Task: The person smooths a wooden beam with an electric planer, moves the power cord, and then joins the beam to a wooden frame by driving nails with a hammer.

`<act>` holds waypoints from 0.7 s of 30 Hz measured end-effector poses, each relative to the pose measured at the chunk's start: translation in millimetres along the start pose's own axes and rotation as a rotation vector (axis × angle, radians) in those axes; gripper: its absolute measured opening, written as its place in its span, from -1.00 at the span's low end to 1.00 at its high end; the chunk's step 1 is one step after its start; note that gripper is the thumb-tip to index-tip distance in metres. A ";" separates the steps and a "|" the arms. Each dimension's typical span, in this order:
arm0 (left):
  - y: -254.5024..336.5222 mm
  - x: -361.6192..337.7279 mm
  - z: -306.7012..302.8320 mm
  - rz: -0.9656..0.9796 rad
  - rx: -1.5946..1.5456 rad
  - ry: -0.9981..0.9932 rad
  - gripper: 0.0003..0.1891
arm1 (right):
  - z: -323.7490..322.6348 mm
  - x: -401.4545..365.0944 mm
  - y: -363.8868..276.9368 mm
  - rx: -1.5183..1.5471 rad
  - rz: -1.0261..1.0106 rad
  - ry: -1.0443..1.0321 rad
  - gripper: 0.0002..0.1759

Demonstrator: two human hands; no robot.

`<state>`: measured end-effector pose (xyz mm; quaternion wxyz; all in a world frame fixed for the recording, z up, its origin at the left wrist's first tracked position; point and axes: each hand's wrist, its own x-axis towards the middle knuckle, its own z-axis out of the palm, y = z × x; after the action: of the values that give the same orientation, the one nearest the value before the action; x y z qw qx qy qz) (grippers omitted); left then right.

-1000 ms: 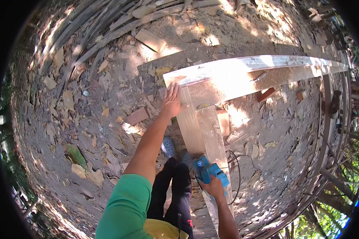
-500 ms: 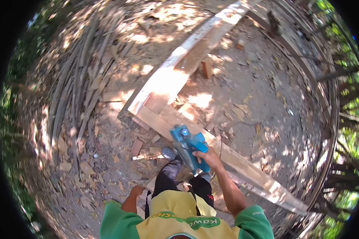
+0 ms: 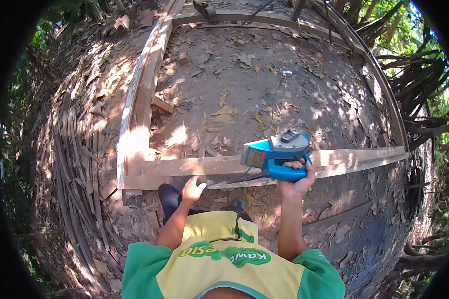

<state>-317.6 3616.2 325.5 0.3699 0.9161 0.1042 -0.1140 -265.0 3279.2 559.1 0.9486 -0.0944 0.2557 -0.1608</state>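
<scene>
On littered dirt (image 3: 264,84), the right hand (image 3: 295,182) clamps a blue planer (image 3: 277,152) over a plank (image 3: 194,167).

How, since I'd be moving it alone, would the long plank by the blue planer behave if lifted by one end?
The plank is long and slender, so it would probably sag and feel unwieldy. Its flat faces mean it should not roll. Its bare sawn wood probably grips well rather than slipping.
</scene>
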 end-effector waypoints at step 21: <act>197.2 319.3 164.4 0.782 0.186 -0.663 -0.72 | -28.0 104.8 -77.7 0.189 -0.632 0.591 -0.70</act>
<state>19.1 3395.9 248.0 0.3149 0.8303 -0.3793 -0.2600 -213.7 3167.2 507.9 0.7434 -0.0307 0.4586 -0.4859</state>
